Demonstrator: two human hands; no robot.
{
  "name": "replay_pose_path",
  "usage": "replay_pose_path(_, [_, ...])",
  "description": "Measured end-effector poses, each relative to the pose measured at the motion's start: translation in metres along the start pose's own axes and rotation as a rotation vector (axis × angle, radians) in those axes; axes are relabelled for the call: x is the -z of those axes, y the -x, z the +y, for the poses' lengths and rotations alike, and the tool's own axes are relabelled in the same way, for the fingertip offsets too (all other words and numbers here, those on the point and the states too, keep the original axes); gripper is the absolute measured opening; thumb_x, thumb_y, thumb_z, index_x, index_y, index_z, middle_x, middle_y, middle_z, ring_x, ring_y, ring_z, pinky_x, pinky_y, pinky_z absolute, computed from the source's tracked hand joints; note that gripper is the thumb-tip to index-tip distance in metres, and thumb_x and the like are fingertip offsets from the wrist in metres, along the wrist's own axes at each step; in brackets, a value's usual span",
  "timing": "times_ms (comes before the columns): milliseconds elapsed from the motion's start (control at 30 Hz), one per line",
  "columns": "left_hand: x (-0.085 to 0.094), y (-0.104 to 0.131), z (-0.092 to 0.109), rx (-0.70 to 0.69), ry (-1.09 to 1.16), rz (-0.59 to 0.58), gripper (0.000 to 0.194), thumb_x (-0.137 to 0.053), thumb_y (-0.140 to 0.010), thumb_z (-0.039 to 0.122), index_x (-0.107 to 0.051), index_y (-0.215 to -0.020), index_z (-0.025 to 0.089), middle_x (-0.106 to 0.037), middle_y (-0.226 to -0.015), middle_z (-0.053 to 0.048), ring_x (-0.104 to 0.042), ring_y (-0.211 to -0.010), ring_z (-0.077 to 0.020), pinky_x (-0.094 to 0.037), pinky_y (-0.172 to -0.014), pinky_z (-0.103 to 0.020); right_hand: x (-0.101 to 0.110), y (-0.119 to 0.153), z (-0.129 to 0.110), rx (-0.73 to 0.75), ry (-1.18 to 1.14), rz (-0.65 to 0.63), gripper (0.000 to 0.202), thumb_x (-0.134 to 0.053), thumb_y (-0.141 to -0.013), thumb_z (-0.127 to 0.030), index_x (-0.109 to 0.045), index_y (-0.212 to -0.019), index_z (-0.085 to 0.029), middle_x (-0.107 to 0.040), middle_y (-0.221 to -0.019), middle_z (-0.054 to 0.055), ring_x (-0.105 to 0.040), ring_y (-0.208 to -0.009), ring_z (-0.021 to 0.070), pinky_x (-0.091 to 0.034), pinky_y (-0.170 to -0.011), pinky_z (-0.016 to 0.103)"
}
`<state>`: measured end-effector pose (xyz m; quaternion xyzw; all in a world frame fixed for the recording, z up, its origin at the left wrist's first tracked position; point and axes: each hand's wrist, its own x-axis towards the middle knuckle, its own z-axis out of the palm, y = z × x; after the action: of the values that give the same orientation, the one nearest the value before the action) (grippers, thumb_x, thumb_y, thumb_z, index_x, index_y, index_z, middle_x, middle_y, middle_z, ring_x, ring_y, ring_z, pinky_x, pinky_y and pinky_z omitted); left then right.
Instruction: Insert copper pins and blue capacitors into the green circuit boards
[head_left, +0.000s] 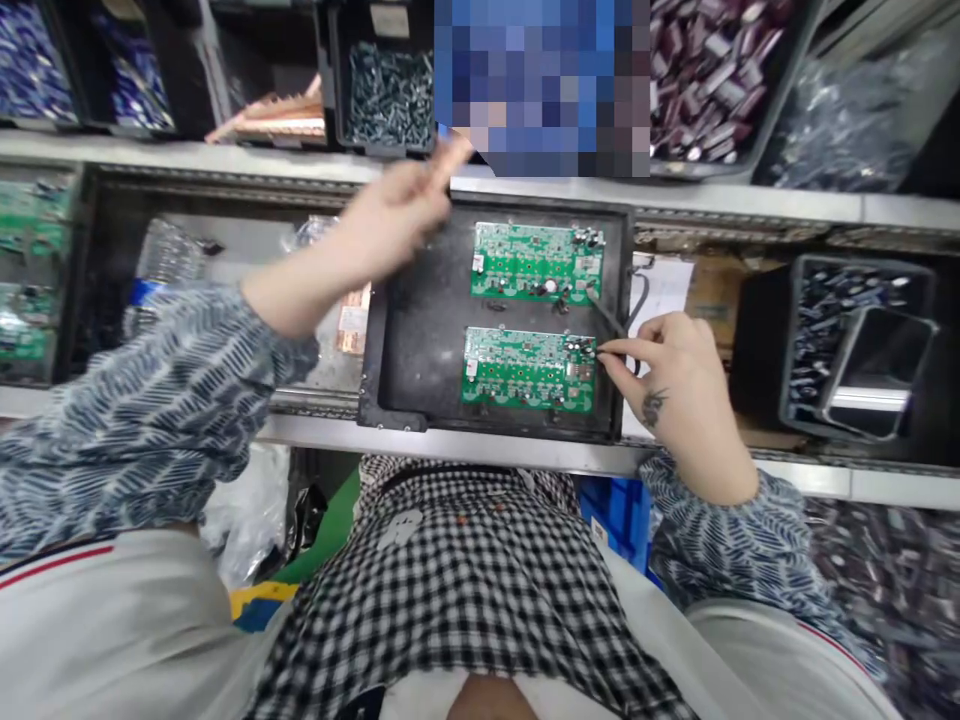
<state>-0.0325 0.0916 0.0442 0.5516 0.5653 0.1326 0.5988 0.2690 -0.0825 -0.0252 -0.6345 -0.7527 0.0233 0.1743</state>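
Observation:
My left hand [405,210] is raised over the upper left edge of the black tray [420,350], reaching towards the back shelf. Motion smears its fingers, so I cannot tell whether they hold anything. Two green circuit boards lie in the tray, an upper one [525,262] and a lower one [517,372], both with small parts on them. My right hand [667,385] is at the lower board's right edge, thumb and forefinger pinched together. Whatever is between those fingertips is too small to make out. A dark grey strip [609,315] runs between the upper board and this hand.
Along the back stand bins of dark screws [390,100], copper-coloured strips [285,115] and maroon cylindrical parts [712,75]. A black bin [814,300] of dark parts is at right, a clear plastic bottle [169,255] at left. Pixelation hides the top centre.

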Motion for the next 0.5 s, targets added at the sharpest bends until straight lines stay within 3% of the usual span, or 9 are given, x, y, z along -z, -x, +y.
replay_pose_path(100, [-0.055,0.014,-0.008,-0.108,0.123,-0.228,0.016,-0.061,-0.101,0.023,-0.053,-0.088,0.018,-0.055,-0.074,0.002,-0.046,-0.062,-0.0064,-0.033,-0.059,-0.020,0.000,-0.001,-0.001,0.008,0.015,-0.030,0.022,-0.062,-0.094,-0.035,-0.080,-0.086,-0.025,-0.057,-0.089,0.009,-0.051,-0.084,0.0265,-0.045,-0.074,0.041])
replay_pose_path(200, [-0.084,0.018,-0.015,-0.120,0.206,-0.417,0.008,-0.061,-0.100,0.019,-0.061,-0.095,0.013,-0.065,-0.083,-0.001,-0.059,-0.066,-0.0064,-0.043,-0.061,-0.019,0.003,0.000,-0.007,0.038,0.121,-0.058,0.025,-0.060,-0.095,-0.034,-0.080,-0.084,-0.024,-0.058,-0.089,0.010,-0.051,-0.084,0.0267,-0.041,-0.069,0.040])
replay_pose_path(333, [-0.092,0.011,-0.025,-0.222,0.207,-0.466,0.014,-0.056,-0.101,0.017,-0.066,-0.107,0.010,-0.071,-0.092,-0.003,-0.062,-0.070,-0.0055,-0.048,-0.064,-0.017,0.017,0.001,-0.018,0.027,0.101,-0.053,0.022,-0.058,-0.097,-0.036,-0.077,-0.097,-0.024,-0.062,-0.094,0.010,-0.055,-0.086,0.0265,-0.045,-0.072,0.041])
replay_pose_path(433, [-0.091,0.009,-0.030,-0.277,0.193,-0.486,0.024,-0.053,-0.102,0.018,-0.061,-0.124,0.011,-0.074,-0.104,-0.006,-0.066,-0.073,-0.0067,-0.049,-0.064,-0.017,0.025,-0.005,-0.026,-0.078,-0.151,0.032,0.023,-0.062,-0.097,-0.038,-0.071,-0.115,-0.026,-0.066,-0.097,0.008,-0.062,-0.086,0.0253,-0.053,-0.077,0.043])
replay_pose_path(500, [-0.092,0.010,-0.032,-0.268,0.191,-0.475,0.030,-0.051,-0.104,0.019,-0.053,-0.133,0.011,-0.074,-0.109,-0.009,-0.068,-0.076,-0.0089,-0.050,-0.063,-0.019,0.021,-0.014,-0.031,-0.169,-0.394,0.042,0.025,-0.066,-0.095,-0.040,-0.066,-0.116,-0.028,-0.068,-0.096,0.006,-0.065,-0.081,0.0226,-0.056,-0.074,0.041])
